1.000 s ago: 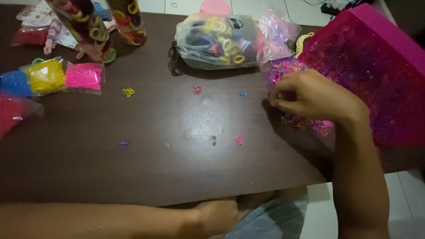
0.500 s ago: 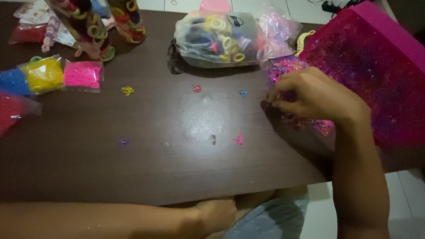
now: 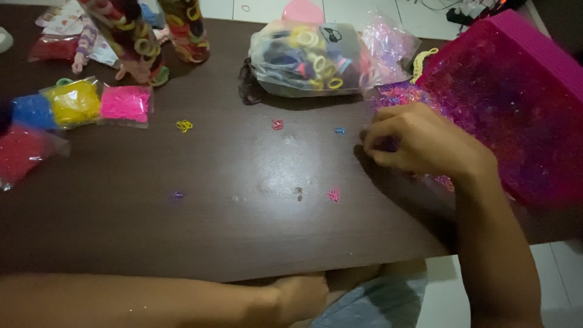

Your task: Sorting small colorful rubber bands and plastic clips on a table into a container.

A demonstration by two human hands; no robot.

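Note:
My right hand [image 3: 425,143] rests on the dark table [image 3: 243,231] at the edge of a heap of tiny pink and purple elastic bands [image 3: 401,94]. Its fingers are curled and pinched together on a few of those bands. The heap spills from a big pink tray [image 3: 522,103] at the right. My left hand [image 3: 300,294] lies below the table's front edge against my lap, its fingers hidden. Small loose bands lie on the table: blue [image 3: 339,130], red [image 3: 277,124], yellow [image 3: 184,126], pink [image 3: 333,194], purple [image 3: 177,195].
A clear bag of coloured hair ties [image 3: 310,58] sits at the back middle. Two tall tubes of hair ties [image 3: 130,36] stand at the back left. Yellow [image 3: 74,102], pink [image 3: 124,103], blue [image 3: 27,109] and red [image 3: 21,152] packets lie along the left.
My right hand has crept a little left, closer to the blue band, fingers still pinched. The view has shifted slightly. My left hand has not moved.

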